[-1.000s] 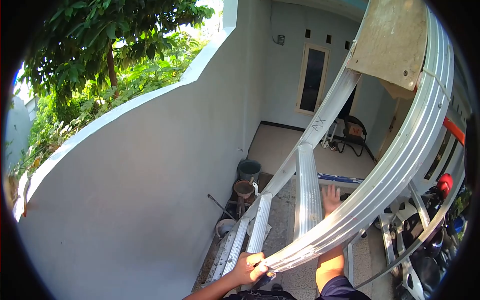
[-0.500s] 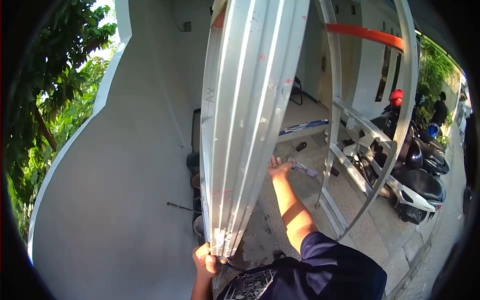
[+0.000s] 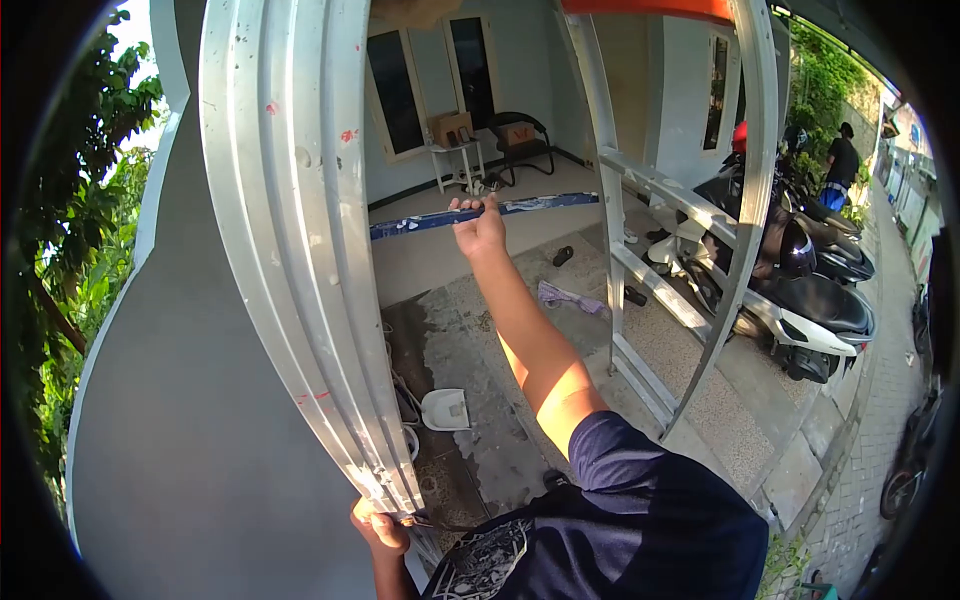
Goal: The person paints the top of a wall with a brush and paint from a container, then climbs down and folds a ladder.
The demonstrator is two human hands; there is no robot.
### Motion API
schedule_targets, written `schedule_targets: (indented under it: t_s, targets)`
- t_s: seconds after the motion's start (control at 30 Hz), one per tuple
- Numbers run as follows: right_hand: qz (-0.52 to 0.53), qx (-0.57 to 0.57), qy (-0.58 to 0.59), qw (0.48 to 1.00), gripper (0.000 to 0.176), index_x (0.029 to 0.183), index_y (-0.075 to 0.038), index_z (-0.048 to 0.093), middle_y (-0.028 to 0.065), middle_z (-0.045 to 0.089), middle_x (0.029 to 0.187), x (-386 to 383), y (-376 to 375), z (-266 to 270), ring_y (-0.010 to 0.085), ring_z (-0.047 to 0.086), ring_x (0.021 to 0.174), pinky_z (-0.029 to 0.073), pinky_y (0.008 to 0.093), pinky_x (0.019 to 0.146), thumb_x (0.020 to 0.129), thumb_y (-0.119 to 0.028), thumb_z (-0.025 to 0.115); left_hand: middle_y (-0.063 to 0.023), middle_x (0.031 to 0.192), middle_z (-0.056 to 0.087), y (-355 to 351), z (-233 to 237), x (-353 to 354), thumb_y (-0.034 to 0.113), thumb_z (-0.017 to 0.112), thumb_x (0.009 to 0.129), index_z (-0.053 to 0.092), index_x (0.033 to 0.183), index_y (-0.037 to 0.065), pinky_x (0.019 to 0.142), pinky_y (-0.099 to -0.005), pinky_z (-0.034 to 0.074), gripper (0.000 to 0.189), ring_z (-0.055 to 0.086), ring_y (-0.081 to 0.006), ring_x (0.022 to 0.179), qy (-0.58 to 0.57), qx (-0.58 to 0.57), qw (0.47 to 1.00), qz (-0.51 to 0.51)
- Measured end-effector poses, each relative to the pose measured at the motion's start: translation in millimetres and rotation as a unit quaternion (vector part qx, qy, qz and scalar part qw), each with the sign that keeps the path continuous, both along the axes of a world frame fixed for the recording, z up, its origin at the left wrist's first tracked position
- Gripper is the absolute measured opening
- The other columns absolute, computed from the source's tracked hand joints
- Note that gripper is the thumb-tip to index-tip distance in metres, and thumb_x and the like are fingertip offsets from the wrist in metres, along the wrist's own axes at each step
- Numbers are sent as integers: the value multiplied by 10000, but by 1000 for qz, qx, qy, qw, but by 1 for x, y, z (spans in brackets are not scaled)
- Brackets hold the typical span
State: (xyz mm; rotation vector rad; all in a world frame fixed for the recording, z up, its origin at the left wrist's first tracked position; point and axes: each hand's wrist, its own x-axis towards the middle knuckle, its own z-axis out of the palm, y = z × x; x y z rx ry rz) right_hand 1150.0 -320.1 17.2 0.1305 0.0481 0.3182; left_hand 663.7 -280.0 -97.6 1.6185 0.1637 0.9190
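A long, ribbed silver metal plank (image 3: 290,200), specked with white and red paint, runs from the top of the head view down to my left side. My left hand (image 3: 380,527) is closed around its lower end. My right arm is stretched forward, and my right hand (image 3: 478,230) is in the air to the right of the plank, apart from it. Its fingers look slightly bent and separated, and I see nothing in them. Behind that hand runs the blue, worn porch edge (image 3: 555,203).
A metal ladder-like frame (image 3: 745,240) with an orange-red bar stands on the right, near parked motorbikes (image 3: 810,310). A grey wall (image 3: 210,430) is on the left. A white dustpan (image 3: 445,409), a purple cloth (image 3: 570,298) and sandals lie on the ground. Another person (image 3: 840,170) stands farther back.
The plank has shifted left in view and leans differently, uncovering the porch with its chair and table. My right hand has moved up and left in view, away from the plank; my left hand keeps its grip.
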Motion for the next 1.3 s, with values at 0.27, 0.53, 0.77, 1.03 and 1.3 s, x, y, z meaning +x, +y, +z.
schedule_targets:
  t_s: [0.27, 0.53, 0.77, 1.03, 1.3]
  targets:
    - [-64, -110, 23, 992, 295, 976, -100, 411, -1, 433, 706, -7, 17, -40, 149, 416, 579, 448, 364, 620, 1058, -369, 498, -89, 1020, 678, 10, -12, -5, 700, 553, 892, 591, 1185, -48, 823, -311, 522, 804, 657, -179, 917, -3, 28, 1000, 2]
    - [-120, -477, 8, 871, 272, 933, -98, 482, 35, 542, 745, 22, -27, -251, 144, 533, 613, 484, 340, 573, 1000, -317, 628, -117, 993, 670, 10, -17, -2, 726, 525, 888, 566, 1176, -67, 744, -304, 529, 845, 664, -195, 852, -16, 26, 999, 17]
    - [148, -625, -51, 765, 552, 1453, -89, 446, 133, 474, 1481, 49, -159, -293, 327, 495, 1311, 509, 491, 971, 1002, -382, 573, -90, 922, 653, 16, -23, -2, 706, 478, 914, 605, 1063, -56, 750, -312, 487, 787, 624, -183, 823, -12, 63, 995, 70]
    - [169, -638, -15, 751, 573, 1482, -62, 392, 182, 516, 1425, 15, -216, -349, 362, 513, 1292, 480, 536, 1023, 1021, -379, 515, -124, 1039, 600, 22, -25, -17, 697, 408, 963, 522, 1147, -62, 837, -338, 474, 789, 588, -203, 935, 44, 103, 993, 39]
    - [274, -634, 51, 722, 453, 1340, -45, 497, 172, 540, 1369, -104, -226, -421, 326, 512, 1285, 492, 503, 1004, 1001, -338, 564, -167, 1206, 516, 51, -63, -31, 579, 287, 1049, 470, 1285, -44, 945, -405, 436, 691, 540, -244, 1091, 38, 234, 968, 83]
